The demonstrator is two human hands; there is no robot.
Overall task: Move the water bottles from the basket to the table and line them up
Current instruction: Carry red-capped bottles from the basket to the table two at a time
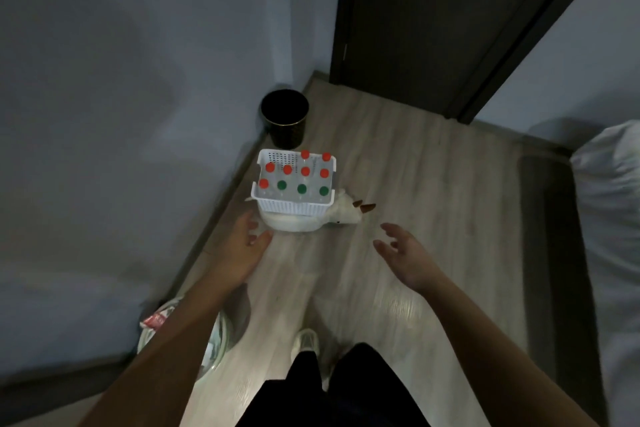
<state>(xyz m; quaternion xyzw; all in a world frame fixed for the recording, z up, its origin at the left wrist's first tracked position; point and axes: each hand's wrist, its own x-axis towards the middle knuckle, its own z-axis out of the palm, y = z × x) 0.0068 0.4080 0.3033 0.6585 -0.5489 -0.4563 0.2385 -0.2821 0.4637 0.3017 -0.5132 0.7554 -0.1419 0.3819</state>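
A white perforated basket (294, 210) stands on the wooden floor by the wall, resting on a white plush toy (341, 218). Several clear water bottles stand upright inside it, most with red caps (287, 169) and three with green caps (302, 188) in the near row. My left hand (244, 246) reaches out with fingers spread, just short of the basket's near left corner. My right hand (403, 255) is held out to the right of the basket, fingers relaxed and apart, holding nothing.
A black waste bin (284, 116) stands in the corner behind the basket. A dark door (433, 28) is beyond. A bed edge with white bedding (609, 201) lies at right. A bag of rubbish (180, 329) sits by my left arm. My shoe (305, 340) shows below.
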